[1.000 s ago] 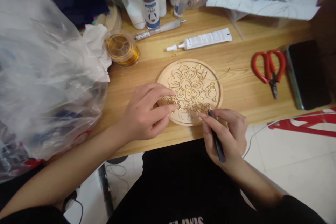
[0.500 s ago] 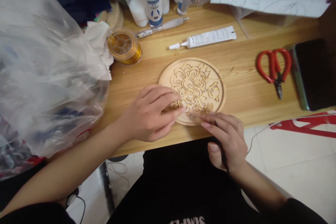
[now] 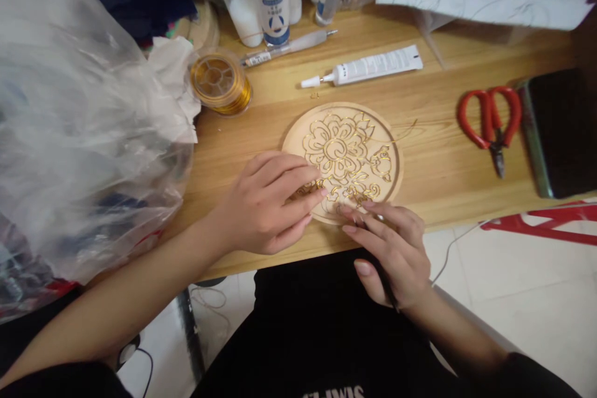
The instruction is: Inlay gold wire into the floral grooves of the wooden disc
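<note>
A round wooden plate (image 3: 396, 165) with a raised rim lies on the table, bearing a flower design outlined in gold wire (image 3: 336, 148). My left hand (image 3: 273, 202) grips its lower left side, fingertips on the wire pattern and thumb by the rim. In my right hand (image 3: 392, 249), at the plate's lower edge, is a thin black tool (image 3: 388, 289); its tip is partly hidden by the fingers, so its exact kind is unclear. A loose end of gold wire (image 3: 410, 129) sticks out past the plate's right rim.
Beyond the plate lie a white glue tube (image 3: 377, 66) and a pen (image 3: 293, 46). A spool of gold wire (image 3: 220, 82) stands at the left near a plastic bag (image 3: 93, 112). Bottles (image 3: 274, 3) line the back. Red-handled pliers (image 3: 490, 121) and a phone (image 3: 559, 134) are at the right.
My right hand has shifted slightly left, bringing the black tool further over the plate's lower edge. My left hand stays in place.
</note>
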Available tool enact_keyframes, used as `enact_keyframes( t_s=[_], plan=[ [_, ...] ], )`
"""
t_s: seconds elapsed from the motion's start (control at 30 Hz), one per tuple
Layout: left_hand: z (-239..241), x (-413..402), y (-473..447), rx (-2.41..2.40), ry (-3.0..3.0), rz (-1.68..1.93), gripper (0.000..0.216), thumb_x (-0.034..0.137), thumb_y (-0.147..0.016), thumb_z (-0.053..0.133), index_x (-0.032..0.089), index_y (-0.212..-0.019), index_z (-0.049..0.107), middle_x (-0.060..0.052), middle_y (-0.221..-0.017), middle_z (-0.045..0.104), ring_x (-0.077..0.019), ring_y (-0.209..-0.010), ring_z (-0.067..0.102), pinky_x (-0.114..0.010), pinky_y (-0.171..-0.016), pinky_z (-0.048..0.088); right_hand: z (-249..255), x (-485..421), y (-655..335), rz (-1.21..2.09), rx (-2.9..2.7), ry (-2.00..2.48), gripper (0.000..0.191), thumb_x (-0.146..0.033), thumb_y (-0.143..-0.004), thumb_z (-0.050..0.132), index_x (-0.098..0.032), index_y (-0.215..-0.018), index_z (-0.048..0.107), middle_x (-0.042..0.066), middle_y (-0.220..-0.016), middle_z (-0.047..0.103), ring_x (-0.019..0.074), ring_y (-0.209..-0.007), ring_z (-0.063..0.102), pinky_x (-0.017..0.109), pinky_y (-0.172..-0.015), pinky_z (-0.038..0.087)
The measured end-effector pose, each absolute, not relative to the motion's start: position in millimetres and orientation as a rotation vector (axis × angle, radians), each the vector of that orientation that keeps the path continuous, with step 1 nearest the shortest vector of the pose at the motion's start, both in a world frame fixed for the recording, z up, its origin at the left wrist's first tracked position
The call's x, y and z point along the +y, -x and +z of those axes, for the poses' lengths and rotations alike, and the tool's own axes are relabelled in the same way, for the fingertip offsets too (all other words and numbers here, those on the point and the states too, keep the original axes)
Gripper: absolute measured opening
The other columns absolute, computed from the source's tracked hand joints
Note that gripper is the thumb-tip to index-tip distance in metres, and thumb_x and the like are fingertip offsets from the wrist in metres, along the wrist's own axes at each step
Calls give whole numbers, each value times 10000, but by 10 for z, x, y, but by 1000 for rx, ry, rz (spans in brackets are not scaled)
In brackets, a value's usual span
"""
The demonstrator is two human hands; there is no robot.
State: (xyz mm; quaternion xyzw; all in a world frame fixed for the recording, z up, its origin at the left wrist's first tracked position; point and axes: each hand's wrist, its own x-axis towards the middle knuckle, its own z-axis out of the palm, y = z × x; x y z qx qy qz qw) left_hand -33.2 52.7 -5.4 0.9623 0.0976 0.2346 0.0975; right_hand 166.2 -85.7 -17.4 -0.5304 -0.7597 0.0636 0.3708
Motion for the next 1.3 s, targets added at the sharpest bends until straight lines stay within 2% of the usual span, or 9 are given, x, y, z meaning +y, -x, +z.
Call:
enact_keyframes(
  t_s=[0.43, 0.77, 1.3],
  plan=[
    [-48, 520, 329, 275, -2832, 667, 280, 192, -821, 522, 117, -1057, 654, -137, -1128, 605, -283, -1050, 528, -477, -851, 478, -186, -839, -1627, 158, -1958, 1331, 259, -273, -921, 460, -122, -1012, 649, 121, -1049, 728, 281, -1120, 571, 454, -888, 454],
    [-59, 514, 321, 280, -2881, 636, 279, 214, -836, 508, 124, -1062, 644, -120, -1140, 608, -272, -1076, 521, -458, -892, 463, -178, -839, -1630, 171, -1958, 1343, 265, -278, -924, 458, -129, -1010, 659, 118, -1046, 736, 281, -1114, 577, 454, -895, 456],
    [-7, 423, 313, 232, -3080, 566, 285, 228, -825, 537, 67, -1041, 631, -97, -1163, 622, -264, -1109, 551, -404, -967, 434, -200, -839, -1630, 165, -1962, 1352, 261, -278, -912, 462, -129, -1015, 650, 120, -1057, 731, 289, -1120, 580, 456, -907, 457]
  ],
)
